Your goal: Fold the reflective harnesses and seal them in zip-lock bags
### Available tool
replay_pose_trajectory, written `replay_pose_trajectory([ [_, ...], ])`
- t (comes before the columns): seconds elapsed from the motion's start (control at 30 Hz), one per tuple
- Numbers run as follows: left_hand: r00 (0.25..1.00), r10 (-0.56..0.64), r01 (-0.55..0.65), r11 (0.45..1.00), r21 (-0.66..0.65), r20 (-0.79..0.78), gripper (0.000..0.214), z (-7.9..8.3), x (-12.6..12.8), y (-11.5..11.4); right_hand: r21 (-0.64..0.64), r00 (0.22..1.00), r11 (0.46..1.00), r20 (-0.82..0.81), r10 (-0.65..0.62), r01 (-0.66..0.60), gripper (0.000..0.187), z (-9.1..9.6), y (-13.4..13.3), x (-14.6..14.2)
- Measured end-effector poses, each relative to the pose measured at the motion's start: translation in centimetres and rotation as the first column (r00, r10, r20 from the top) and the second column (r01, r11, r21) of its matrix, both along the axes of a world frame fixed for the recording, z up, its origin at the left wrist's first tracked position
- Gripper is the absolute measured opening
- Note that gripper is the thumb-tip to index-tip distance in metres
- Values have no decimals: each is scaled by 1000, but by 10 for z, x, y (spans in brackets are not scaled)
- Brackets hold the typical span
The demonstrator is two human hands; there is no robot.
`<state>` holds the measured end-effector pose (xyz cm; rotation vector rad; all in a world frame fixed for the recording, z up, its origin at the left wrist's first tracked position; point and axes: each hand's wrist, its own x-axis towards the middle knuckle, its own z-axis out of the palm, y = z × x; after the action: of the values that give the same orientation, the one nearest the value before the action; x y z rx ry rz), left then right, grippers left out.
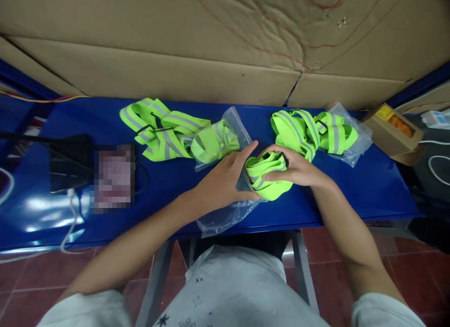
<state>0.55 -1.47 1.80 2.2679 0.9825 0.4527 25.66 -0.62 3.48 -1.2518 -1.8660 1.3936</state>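
Right hand (297, 167): some fingertips hidden behind rolled neon-green fabric webbing with grey stripes (269, 174). Left hand (228, 177) covers part of the clear thin plastic bag (227, 218). Far left of that hand: flat dark-edged rectangular device (114, 177), face pixelated, unreadable. Far right of right hand: white-and-blue packet (438, 120) cut by frame edge.

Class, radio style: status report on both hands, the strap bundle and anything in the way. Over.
Left hand spread at clear bag. Right hand gripping rolled green strap bundle beside it. Loose strap pile just beyond right hand; no obstruction seen between hands.
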Motion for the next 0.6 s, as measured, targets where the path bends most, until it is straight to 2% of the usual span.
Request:
replay_pose_trajectory([
  [0.13, 995, 62, -78, 975, -209, -81, 104, 3, -5, 7, -1, 1000, 1000, 12, 20, -20, 54, 3, 0, 0],
  [0.27, 995, 104, -100, 934, -342, -8, 81, 1, -6, 15, 20, 998, 998, -8, 57, -57, 51, 4, 0, 3],
  [0.37, 995, 97, -81, 917, -391, 22, 67, 1, -5, 16, 17, 992, 994, -59, 113, -112, 51, 3, 0, 6],
  [0.47, 999, 52, -41, 913, -405, 16, 64, 6, -6, 15, -58, 972, 979, -145, 185, -195, 51, 2, 1, 8],
  [0.6, 1000, -17, 6, 877, -481, -19, 55, 9, -7, 14, -149, 967, 969, -196, 166, -196, 51, 0, 2, 5],
])
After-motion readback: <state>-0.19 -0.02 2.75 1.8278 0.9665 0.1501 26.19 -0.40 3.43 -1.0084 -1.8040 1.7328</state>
